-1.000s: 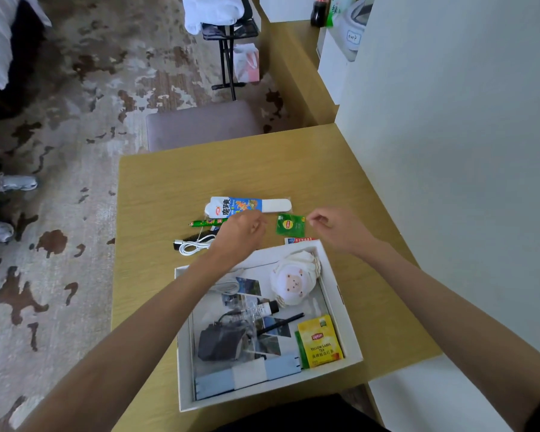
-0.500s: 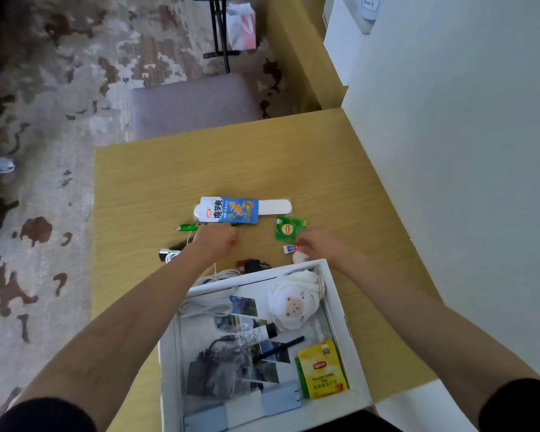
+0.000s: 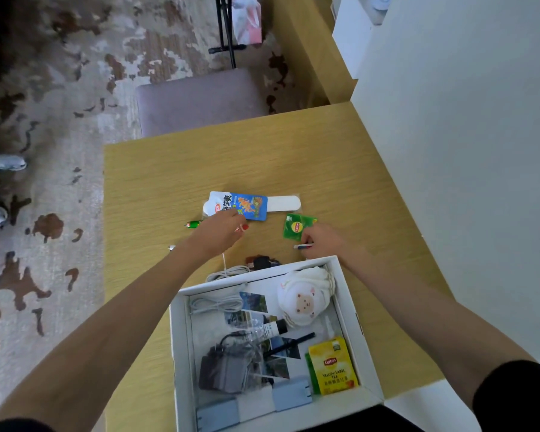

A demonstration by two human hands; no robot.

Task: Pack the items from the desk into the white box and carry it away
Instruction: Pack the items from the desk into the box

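White box open-topped, part-filled. Beyond its far wall: blue snack packet and green tea sachet lying flat, green pen, small card. White cable coil just beside that wall.

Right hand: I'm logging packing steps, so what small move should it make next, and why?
Probably lift the small red, white and blue flat packet and drop it into the open white cardboard box: the right hand pinches it, and the box lies just beside that wrist.

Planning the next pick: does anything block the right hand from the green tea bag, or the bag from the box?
Nothing visible does. The right hand is beside the green tea bag; the white box lies open nearby.
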